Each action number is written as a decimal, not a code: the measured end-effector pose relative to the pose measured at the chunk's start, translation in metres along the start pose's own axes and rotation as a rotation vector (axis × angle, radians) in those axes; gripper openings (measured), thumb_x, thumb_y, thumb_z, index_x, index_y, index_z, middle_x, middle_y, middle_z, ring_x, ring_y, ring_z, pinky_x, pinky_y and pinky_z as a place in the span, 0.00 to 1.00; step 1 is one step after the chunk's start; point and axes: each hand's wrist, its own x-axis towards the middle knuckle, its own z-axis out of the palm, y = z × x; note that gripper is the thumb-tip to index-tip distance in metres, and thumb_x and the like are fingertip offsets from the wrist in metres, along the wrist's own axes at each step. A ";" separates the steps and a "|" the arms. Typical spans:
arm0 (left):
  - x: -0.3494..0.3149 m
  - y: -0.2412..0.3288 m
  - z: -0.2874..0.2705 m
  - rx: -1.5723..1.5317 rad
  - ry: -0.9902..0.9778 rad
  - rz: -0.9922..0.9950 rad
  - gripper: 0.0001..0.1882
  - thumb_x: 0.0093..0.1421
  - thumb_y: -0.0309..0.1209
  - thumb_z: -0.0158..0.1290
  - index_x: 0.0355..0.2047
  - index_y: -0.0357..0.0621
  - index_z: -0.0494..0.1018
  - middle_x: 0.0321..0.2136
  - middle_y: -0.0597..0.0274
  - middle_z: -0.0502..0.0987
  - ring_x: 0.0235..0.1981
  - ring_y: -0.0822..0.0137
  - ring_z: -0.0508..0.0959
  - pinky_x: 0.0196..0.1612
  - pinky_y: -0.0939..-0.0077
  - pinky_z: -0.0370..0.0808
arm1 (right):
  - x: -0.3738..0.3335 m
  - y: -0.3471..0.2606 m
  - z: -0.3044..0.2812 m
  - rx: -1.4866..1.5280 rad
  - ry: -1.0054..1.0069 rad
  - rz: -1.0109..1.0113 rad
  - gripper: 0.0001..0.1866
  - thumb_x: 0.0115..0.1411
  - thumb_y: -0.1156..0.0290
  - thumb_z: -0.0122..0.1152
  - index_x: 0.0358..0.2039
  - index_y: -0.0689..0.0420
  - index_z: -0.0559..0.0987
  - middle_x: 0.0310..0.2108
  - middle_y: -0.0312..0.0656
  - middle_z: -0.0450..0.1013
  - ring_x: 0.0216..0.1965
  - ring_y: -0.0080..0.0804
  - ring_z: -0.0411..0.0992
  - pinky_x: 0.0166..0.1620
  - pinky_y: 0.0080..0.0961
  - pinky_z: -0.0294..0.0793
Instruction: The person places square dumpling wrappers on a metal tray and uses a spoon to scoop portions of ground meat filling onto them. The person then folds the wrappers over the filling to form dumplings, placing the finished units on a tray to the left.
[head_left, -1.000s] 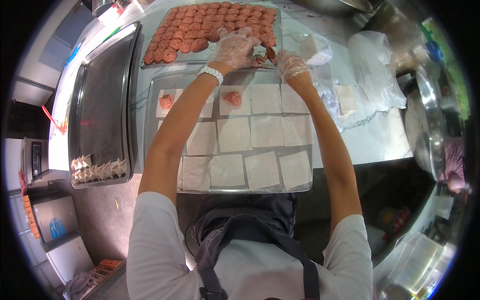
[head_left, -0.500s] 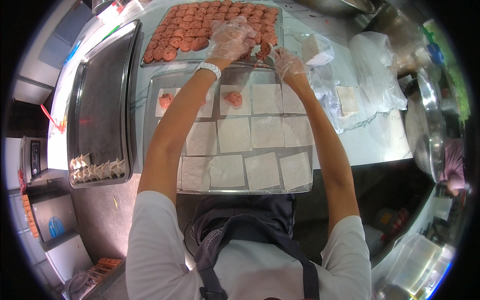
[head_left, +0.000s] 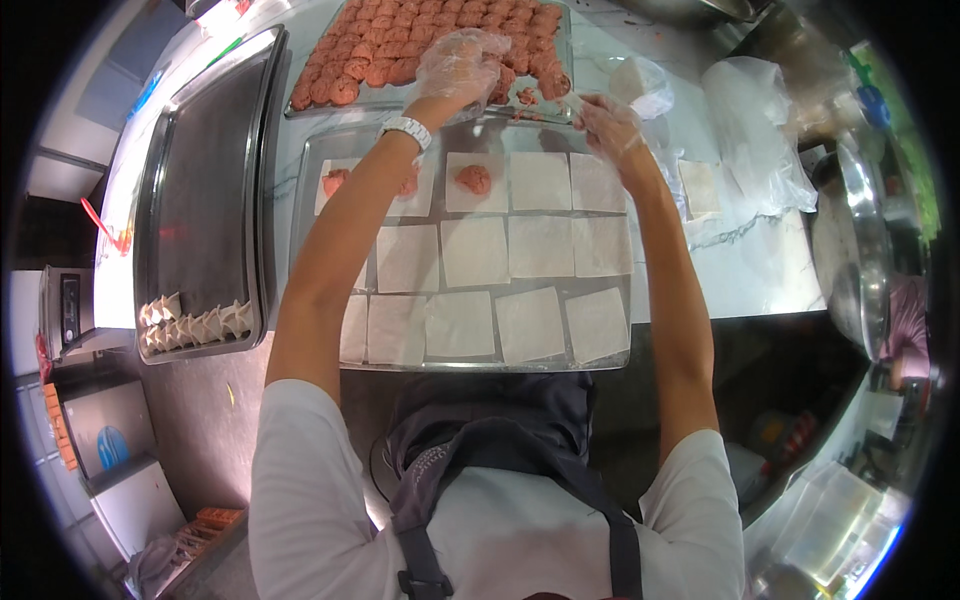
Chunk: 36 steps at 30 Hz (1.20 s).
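My left hand, in a clear plastic glove, is over the near edge of a tray of portioned ground meat. Its fingers are curled down beside a meat portion; what they hold is hidden. My right hand, also gloved, is closed on a small pale tool at that tray's near right corner, its kind unclear. Below both arms, a metal tray carries rows of square dough wrappers. Lumps of meat sit on some back-row wrappers; my left forearm partly covers one.
At the left, a long dark tray bears folded dumplings at its near end. Clear plastic bags and a loose wrapper lie at the right. Beyond them stands a large metal bowl.
My right hand has moved right, away from the meat, with the pale tool. My left hand stays over the meat tray. The whole view has shifted slightly.
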 end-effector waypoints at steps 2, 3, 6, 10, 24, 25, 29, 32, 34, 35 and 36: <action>-0.007 0.000 -0.014 -0.047 0.044 0.036 0.14 0.53 0.31 0.48 0.38 0.55 0.78 0.45 0.63 0.76 0.49 0.60 0.72 0.54 0.65 0.66 | -0.020 -0.011 0.003 -0.288 0.003 0.048 0.11 0.62 0.64 0.50 0.39 0.56 0.75 0.22 0.35 0.72 0.21 0.24 0.68 0.26 0.21 0.66; -0.007 0.008 -0.021 -0.083 0.067 0.064 0.14 0.52 0.30 0.48 0.38 0.53 0.78 0.44 0.62 0.76 0.48 0.60 0.72 0.54 0.66 0.67 | -0.035 -0.007 0.001 -0.423 0.026 -0.089 0.10 0.62 0.65 0.50 0.38 0.56 0.75 0.22 0.38 0.73 0.22 0.28 0.70 0.27 0.24 0.67; -0.030 0.057 -0.059 -0.112 0.045 0.063 0.12 0.51 0.29 0.49 0.35 0.48 0.79 0.40 0.62 0.78 0.43 0.61 0.76 0.51 0.68 0.69 | -0.076 0.003 -0.003 -0.778 0.011 -0.414 0.09 0.60 0.69 0.50 0.40 0.55 0.73 0.29 0.50 0.74 0.31 0.50 0.73 0.32 0.40 0.71; -0.061 0.077 -0.076 -0.137 0.034 0.111 0.10 0.51 0.29 0.50 0.33 0.46 0.78 0.37 0.62 0.79 0.39 0.60 0.76 0.46 0.67 0.70 | -0.100 0.014 0.012 -1.185 0.078 -0.539 0.17 0.55 0.76 0.49 0.46 0.54 0.70 0.43 0.51 0.69 0.32 0.50 0.74 0.34 0.42 0.75; -0.108 0.070 -0.095 -0.180 0.003 -0.076 0.08 0.55 0.27 0.50 0.35 0.46 0.76 0.35 0.60 0.78 0.40 0.63 0.75 0.47 0.70 0.69 | -0.111 0.030 0.032 -1.216 0.065 -0.515 0.26 0.54 0.80 0.48 0.55 0.48 0.66 0.41 0.47 0.66 0.30 0.48 0.73 0.31 0.40 0.75; -0.109 0.071 -0.094 -0.182 0.011 -0.069 0.09 0.54 0.27 0.50 0.35 0.47 0.76 0.35 0.60 0.78 0.39 0.62 0.75 0.47 0.69 0.69 | -0.111 0.031 0.032 -1.208 0.062 -0.512 0.26 0.54 0.80 0.48 0.55 0.48 0.66 0.41 0.46 0.66 0.30 0.48 0.73 0.31 0.40 0.74; -0.116 0.076 -0.082 -0.132 0.018 -0.024 0.11 0.48 0.28 0.50 0.33 0.47 0.77 0.35 0.56 0.76 0.39 0.56 0.74 0.45 0.63 0.70 | -0.111 0.040 0.030 -1.176 0.067 -0.538 0.27 0.54 0.80 0.47 0.56 0.48 0.66 0.40 0.46 0.66 0.29 0.47 0.73 0.30 0.40 0.74; -0.125 0.087 -0.070 -0.077 -0.097 -0.026 0.11 0.48 0.27 0.51 0.33 0.46 0.77 0.35 0.55 0.75 0.38 0.55 0.74 0.43 0.61 0.71 | -0.110 0.043 0.027 -1.198 0.062 -0.565 0.27 0.54 0.80 0.47 0.56 0.47 0.65 0.39 0.46 0.65 0.29 0.47 0.72 0.29 0.40 0.74; -0.130 0.097 -0.066 -0.068 -0.113 -0.036 0.11 0.48 0.27 0.51 0.33 0.45 0.77 0.35 0.55 0.75 0.38 0.55 0.74 0.42 0.61 0.71 | -0.109 0.045 0.026 -1.239 0.045 -0.545 0.28 0.54 0.80 0.47 0.57 0.47 0.65 0.39 0.46 0.65 0.29 0.47 0.72 0.28 0.39 0.73; -0.132 0.100 -0.064 -0.064 -0.121 -0.040 0.11 0.48 0.28 0.51 0.33 0.45 0.77 0.35 0.54 0.75 0.37 0.55 0.74 0.41 0.61 0.72 | -0.110 0.045 0.026 -1.229 0.049 -0.543 0.29 0.54 0.80 0.48 0.57 0.47 0.64 0.39 0.46 0.65 0.29 0.47 0.72 0.28 0.40 0.73; -0.134 0.100 -0.063 -0.083 -0.096 -0.023 0.11 0.49 0.28 0.51 0.35 0.46 0.76 0.35 0.56 0.75 0.37 0.55 0.74 0.42 0.62 0.71 | -0.112 0.044 0.026 -1.219 0.053 -0.544 0.29 0.54 0.81 0.48 0.58 0.47 0.64 0.38 0.46 0.65 0.29 0.47 0.72 0.28 0.40 0.73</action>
